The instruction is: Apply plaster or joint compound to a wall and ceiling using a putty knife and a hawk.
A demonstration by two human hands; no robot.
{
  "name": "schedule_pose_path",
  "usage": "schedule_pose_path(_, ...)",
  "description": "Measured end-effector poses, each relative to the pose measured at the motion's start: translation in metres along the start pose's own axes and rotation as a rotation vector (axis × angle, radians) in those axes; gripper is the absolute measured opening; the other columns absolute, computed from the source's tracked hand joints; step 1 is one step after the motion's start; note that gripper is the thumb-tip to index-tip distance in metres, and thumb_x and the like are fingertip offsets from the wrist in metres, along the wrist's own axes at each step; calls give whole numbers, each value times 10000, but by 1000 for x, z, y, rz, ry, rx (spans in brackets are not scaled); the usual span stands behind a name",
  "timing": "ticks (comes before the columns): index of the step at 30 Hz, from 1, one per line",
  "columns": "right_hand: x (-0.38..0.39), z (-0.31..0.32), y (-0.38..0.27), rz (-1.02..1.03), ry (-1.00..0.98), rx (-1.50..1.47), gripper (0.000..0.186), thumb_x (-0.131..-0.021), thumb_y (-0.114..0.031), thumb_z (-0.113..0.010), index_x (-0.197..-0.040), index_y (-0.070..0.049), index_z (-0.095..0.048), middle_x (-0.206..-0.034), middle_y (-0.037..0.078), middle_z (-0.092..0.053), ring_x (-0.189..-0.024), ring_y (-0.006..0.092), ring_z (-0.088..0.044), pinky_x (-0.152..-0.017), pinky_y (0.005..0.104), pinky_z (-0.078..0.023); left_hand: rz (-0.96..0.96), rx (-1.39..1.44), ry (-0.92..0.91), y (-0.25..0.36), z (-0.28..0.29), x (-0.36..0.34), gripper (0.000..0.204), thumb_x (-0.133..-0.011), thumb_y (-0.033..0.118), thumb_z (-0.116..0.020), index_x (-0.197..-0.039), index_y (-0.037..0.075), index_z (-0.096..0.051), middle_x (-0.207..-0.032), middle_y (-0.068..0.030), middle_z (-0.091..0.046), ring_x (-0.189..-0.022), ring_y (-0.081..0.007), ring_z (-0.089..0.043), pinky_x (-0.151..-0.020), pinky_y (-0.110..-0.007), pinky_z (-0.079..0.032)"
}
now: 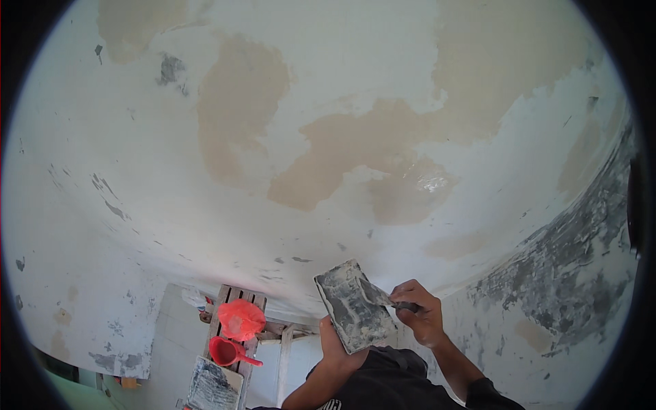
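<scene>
My left hand (333, 340) is closed round the near left edge of a rectangular plastering board (348, 316), tilted in front of my body and smeared with grey and whitish putty. In my right hand (425, 316) is a putty knife (405, 306), its dark handle gripped between thumb and fingers. The knife's blade lies against the right part of the board's face. Beyond both hands rises a pale wall (321, 82) with several beige patches; one of them has a wet shine.
At lower left stands a slatted wooden bench (225, 297). On it are a red plastic bag (241, 320), a red dipper (225, 350) with its handle to the right, and a second smeared board (215, 386). A rough grey wall area (553, 266) curves along the right.
</scene>
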State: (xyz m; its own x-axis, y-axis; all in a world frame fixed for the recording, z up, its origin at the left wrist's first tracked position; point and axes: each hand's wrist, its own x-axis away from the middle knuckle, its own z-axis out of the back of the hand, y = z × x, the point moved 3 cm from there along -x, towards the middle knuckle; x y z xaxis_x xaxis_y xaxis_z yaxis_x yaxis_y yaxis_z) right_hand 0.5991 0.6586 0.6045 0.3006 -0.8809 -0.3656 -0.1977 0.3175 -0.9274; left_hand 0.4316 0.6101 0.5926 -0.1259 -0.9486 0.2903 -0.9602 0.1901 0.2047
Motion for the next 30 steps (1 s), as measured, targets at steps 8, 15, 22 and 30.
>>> schedule_pose_path(8, 23, 41, 8, 116, 52, 528, 232, -826, -17, -660, -1049, -41, -718, -991, 99, -599, -886, 191, -603, -750, 292, -478, -2, -2, -82, 3, 9, -1, 414, -980, 308, -363, -1230, 60, -582, -1160, -117, -659, -1048, -298, -650, -917, -454, -524)
schedule_pose_path(15, 52, 37, -14, -161, 158, -44, 438, -1001, -279, -577, -1261, 73, -556, -872, 111, -656, -520, 54, -424, -472, 218, -342, -475, -179, 57, 0, 16, -18, 479, -996, 418, -374, -1311, 85, -512, -1227, -107, -608, -1118, -293, -615, -948, -466, -507)
schedule_pose_path(22, 48, 5, -38, -498, 85, -220, 364, -1036, -205, -503, -1289, 52, -554, -691, -35, -537, -521, 19, -341, -475, 191, -247, -581, -298, -125, 1, 28, -24, 584, -977, 509, -402, -1380, 87, -442, -1271, -128, -557, -1156, -300, -586, -956, -442, -513)
schedule_pose_path(30, 22, 5, -36, -365, 27, -346, 428, -1044, -293, -480, -1278, 63, -523, -815, 118, -651, -459, 35, -350, -415, 215, -249, -679, -533, -55, -8, 37, -34, 551, -899, 301, -505, -1352, -3, -431, -1258, -167, -558, -1107, -274, -611, -883, -404, -551)
